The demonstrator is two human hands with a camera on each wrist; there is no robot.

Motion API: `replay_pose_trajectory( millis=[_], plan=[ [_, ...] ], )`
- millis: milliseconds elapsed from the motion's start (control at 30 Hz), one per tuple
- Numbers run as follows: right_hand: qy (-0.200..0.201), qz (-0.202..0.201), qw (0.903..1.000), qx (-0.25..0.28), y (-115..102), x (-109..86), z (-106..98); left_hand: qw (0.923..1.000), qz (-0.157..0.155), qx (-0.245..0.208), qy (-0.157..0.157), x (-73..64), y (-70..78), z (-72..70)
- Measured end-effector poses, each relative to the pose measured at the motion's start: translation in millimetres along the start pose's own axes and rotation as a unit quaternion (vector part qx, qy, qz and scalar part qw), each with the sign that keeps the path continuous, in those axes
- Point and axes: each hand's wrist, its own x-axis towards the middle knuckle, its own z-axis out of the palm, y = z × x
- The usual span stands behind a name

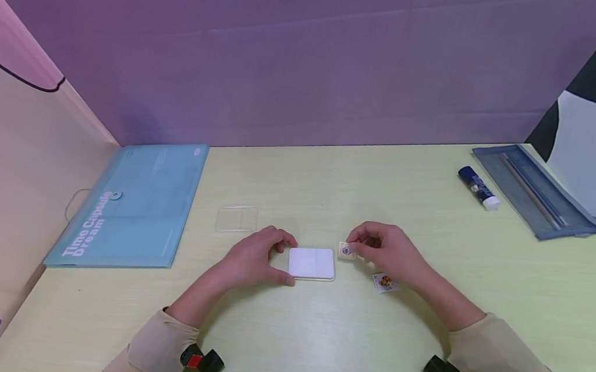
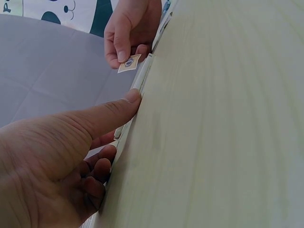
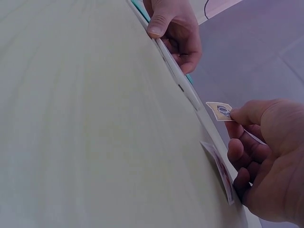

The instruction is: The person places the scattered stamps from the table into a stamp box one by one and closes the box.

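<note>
In the head view my left hand (image 1: 256,258) grips the left end of a flat white rectangular case (image 1: 311,264), thumb at the near edge and fingers at the far one. The case lies on the table. Just past its right end, my right hand (image 1: 390,251) pinches a small square stamp-like piece of paper (image 1: 346,250) between thumb and fingers; the right wrist view shows a cream face with a blue print on this paper (image 3: 219,111). Below the right hand lies a second small picture paper (image 1: 384,283), partly covered by the hand and tilted up from the table in the right wrist view.
A clear plastic lid or tray (image 1: 236,218) lies behind the left hand. At the left is a blue document folder (image 1: 133,208). Toward the back right lie a dark blue glue stick (image 1: 479,188) and a blue mesh pouch (image 1: 536,190). A purple partition (image 1: 313,64) borders the table's back edge.
</note>
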Motion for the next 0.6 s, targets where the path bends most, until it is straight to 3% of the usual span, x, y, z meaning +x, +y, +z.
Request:
replay_pose_trajectory(
  millis=[600],
  plan=[
    [-0.024, -0.020, 0.9991, 0.029, -8, 8.8, 16, 1.0000, 0.002, 0.003, 0.000, 1.2, -1.3, 0.0]
  ],
)
